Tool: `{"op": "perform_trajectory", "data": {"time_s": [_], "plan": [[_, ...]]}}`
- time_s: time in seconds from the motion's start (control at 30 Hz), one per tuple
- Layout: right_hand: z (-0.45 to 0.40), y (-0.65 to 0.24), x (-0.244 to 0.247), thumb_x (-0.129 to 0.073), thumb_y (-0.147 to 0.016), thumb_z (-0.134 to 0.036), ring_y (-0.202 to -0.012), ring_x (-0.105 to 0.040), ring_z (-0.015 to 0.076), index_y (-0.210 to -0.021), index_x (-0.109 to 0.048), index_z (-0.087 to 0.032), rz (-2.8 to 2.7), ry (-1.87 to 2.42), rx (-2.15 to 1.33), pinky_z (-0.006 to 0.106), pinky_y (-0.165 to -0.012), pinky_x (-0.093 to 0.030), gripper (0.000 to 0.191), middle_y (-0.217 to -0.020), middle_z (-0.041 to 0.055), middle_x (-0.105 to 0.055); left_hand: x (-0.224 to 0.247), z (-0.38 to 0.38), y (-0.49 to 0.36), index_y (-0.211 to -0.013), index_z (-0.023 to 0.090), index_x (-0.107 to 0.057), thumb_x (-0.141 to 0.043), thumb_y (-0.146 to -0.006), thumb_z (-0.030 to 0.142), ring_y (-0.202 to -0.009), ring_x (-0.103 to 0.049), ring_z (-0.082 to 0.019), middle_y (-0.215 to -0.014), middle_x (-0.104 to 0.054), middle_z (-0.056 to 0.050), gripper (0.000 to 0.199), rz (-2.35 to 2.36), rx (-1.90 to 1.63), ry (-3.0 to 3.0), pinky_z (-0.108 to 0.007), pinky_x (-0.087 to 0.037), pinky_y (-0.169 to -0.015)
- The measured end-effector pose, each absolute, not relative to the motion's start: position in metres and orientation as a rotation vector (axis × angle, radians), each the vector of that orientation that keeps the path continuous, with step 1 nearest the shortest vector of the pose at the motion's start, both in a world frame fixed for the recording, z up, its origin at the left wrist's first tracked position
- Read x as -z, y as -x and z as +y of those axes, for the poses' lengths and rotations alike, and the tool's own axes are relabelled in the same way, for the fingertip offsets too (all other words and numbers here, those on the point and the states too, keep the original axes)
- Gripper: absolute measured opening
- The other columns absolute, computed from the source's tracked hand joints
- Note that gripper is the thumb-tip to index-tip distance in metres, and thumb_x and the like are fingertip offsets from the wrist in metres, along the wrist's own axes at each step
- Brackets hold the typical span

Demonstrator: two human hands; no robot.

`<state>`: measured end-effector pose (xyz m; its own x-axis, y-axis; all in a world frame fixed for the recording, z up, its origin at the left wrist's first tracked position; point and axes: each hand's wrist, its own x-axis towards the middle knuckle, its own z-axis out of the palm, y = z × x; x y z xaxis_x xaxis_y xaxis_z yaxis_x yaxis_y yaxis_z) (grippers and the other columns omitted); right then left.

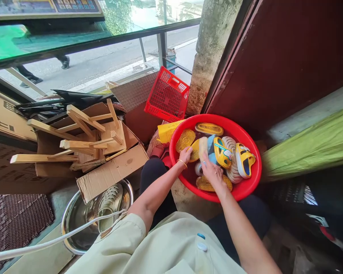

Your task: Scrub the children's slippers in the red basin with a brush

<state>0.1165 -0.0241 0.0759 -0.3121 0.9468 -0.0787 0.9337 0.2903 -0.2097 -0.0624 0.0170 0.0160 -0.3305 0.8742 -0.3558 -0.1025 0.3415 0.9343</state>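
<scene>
A red plastic tub [253,184] stands between my knees with several yellow slippers in it. My left hand [185,156] is closed on the edge of a yellow slipper [194,151], its ridged sole turned up. Closed on a pale scrub brush [203,147], my right hand [213,174] is beside that slipper and slightly smeared by motion. To the right lie a yellow-and-blue slipper [223,153] with a cartoon figure and another yellow slipper [245,161] with a white edge. Sole-up slippers rest at the back [209,128] and front [207,184] of the tub.
Behind the tub, a red crate [168,97] leans by a rough pillar [202,68]. Upturned wooden stools [88,139] lie on cardboard at the left. Below them, a steel basin [71,224] holds grey-white slippers [112,199]. Green cloth [305,140] hangs at right.
</scene>
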Motion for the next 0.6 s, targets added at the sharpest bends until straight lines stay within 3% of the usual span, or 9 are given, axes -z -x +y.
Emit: {"op": "perform_trajectory", "data": {"time_s": [0.17, 0.33, 0.4, 0.53, 0.6], "plan": [[0.005, -0.111, -0.085, -0.043, -0.108, -0.039, -0.084, -0.076, 0.0336, -0.167, -0.041, -0.014, -2.428, 1.867, -0.294, 0.042, -0.075, -0.056, 0.064, -0.094, 0.0179, -0.080, -0.025, -0.005, 0.069, -0.121, 0.021, -0.077, -0.072, -0.090, 0.027, -0.123, -0.069, -0.022, -0.128, -0.077, -0.004, 0.032, 1.374, -1.293, -0.475, -0.031, -0.053, -0.108], [-0.076, -0.104, -0.076, -0.041, -0.109, -0.038, -0.087, -0.077, 0.0269, -0.171, -0.033, -0.020, -2.632, 1.673, -0.359, 0.033, -0.074, -0.056, 0.065, -0.107, 0.0134, -0.081, -0.031, 0.000, 0.070, -0.108, 0.019, -0.074, -0.075, -0.090, 0.032, -0.080, -0.072, -0.018, -0.089, -0.076, -0.003, 0.023, 1.166, -1.294, -0.115, -0.029, -0.059, -0.081], [-0.091, -0.105, -0.075, -0.040, -0.110, -0.040, -0.089, -0.077, 0.0270, -0.171, -0.033, -0.020, -2.652, 1.662, -0.401, 0.033, -0.074, -0.056, 0.064, -0.111, 0.0137, -0.080, -0.031, 0.003, 0.066, -0.106, 0.017, -0.072, -0.075, -0.092, 0.036, -0.073, -0.070, -0.016, -0.082, -0.073, -0.003, 0.024, 1.149, -1.302, -0.050, -0.028, -0.059, -0.077], [-0.056, -0.115, -0.078, -0.039, -0.110, -0.037, -0.091, -0.078, 0.0296, -0.170, -0.036, -0.018, -2.564, 1.876, -0.411, 0.038, -0.080, -0.059, 0.063, -0.103, 0.0144, -0.082, -0.034, -0.002, 0.062, -0.119, 0.014, -0.072, -0.080, -0.086, 0.036, -0.083, -0.074, -0.020, -0.098, -0.078, -0.010, 0.040, 1.000, -1.221, -0.115, -0.033, -0.061, -0.083], [-0.029, -0.123, -0.081, -0.039, -0.110, -0.037, -0.099, -0.078, 0.0287, -0.168, -0.038, -0.016, -2.495, 1.864, -0.397, 0.038, -0.088, -0.059, 0.062, -0.112, 0.0159, -0.081, -0.034, -0.009, 0.066, -0.133, 0.017, -0.069, -0.084, -0.078, 0.029, -0.094, -0.075, -0.022, -0.113, -0.078, -0.010, 0.057, 1.002, -1.221, -0.238, -0.036, -0.061, -0.091]]}}
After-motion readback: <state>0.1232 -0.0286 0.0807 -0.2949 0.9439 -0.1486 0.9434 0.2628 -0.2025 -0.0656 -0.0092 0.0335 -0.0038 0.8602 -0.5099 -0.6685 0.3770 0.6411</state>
